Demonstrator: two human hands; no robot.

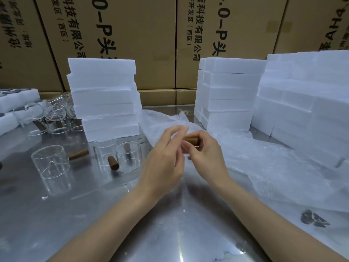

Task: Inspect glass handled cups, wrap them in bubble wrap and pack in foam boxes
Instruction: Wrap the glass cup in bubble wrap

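My right hand (205, 154) grips the brown wooden handle (191, 140) of a glass cup above the table's middle. The cup's glass body is hidden behind my left hand (164, 159), whose fingers curl against it. Bubble wrap (264, 167) lies spread under and to the right of both hands. Three clear glass cups with wooden handles (51, 165) (105, 157) (129, 157) stand on the metal table at the left. More cups (56, 114) crowd the far left.
Stacks of white foam boxes stand at the back left (103, 95), back centre-right (228, 95) and right (306, 103). Open foam trays (13, 103) sit at the far left edge. Cardboard cartons (151, 35) wall off the back. The metal table (160, 233) reflects light near me.
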